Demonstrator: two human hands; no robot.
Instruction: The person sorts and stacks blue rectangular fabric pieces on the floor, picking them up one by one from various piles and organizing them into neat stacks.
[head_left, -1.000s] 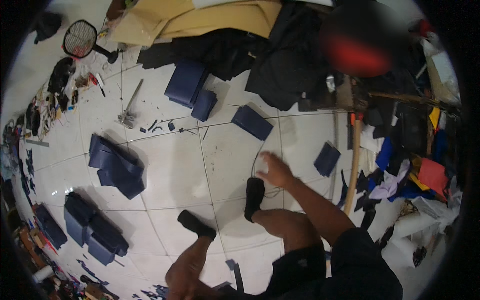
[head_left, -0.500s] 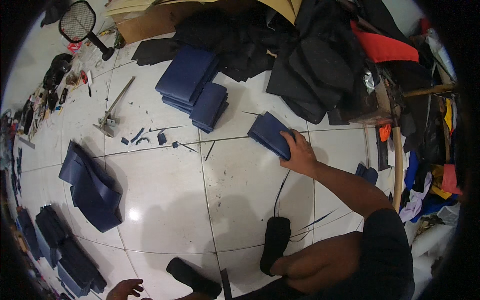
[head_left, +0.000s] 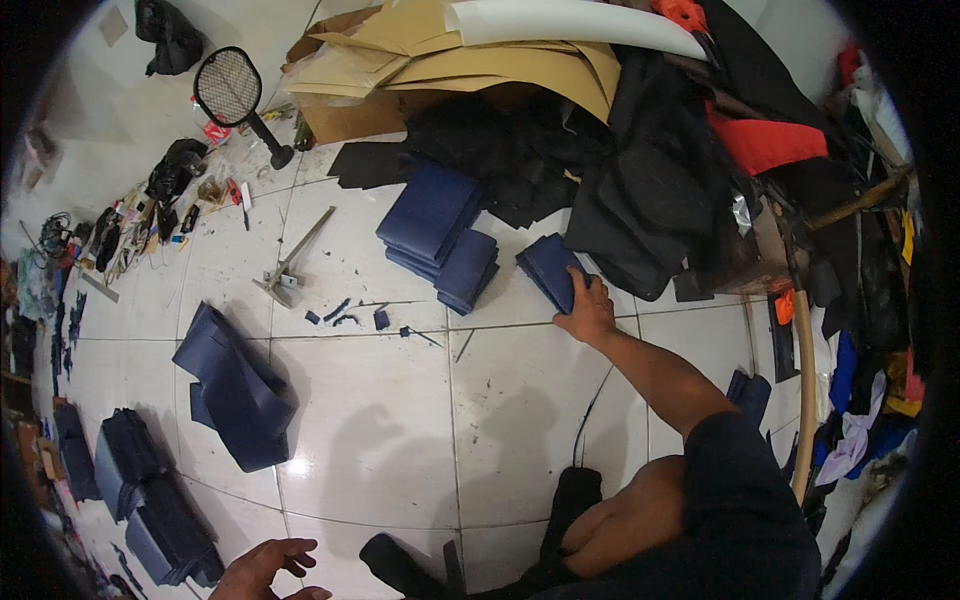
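My right hand [head_left: 588, 310] grips the right edge of a small stack of dark blue pieces [head_left: 543, 268], leather-like sheets, low over or on the tiled floor; I cannot tell which. Just left of it sit two neighbouring stacks of the same dark blue pieces, a larger one [head_left: 428, 210] and a smaller one [head_left: 468, 268]. At the lower edge, my left hand [head_left: 268, 568] is empty, its fingers apart. A folded, bent dark blue sheet [head_left: 238, 390] lies on the floor beyond it.
More dark blue stacks [head_left: 165, 530] stand at the lower left. A metal tool with a long handle [head_left: 300, 250] lies among blue scraps [head_left: 345, 318]. Black fabric [head_left: 640, 190] is heaped at the back by a cardboard box [head_left: 350, 118]. A wooden pole [head_left: 802, 390] stands at right.
My right hand has brought the small stack leftward, closer to the other two stacks. More of my left hand has come into view. The view has tilted up and shifted left.
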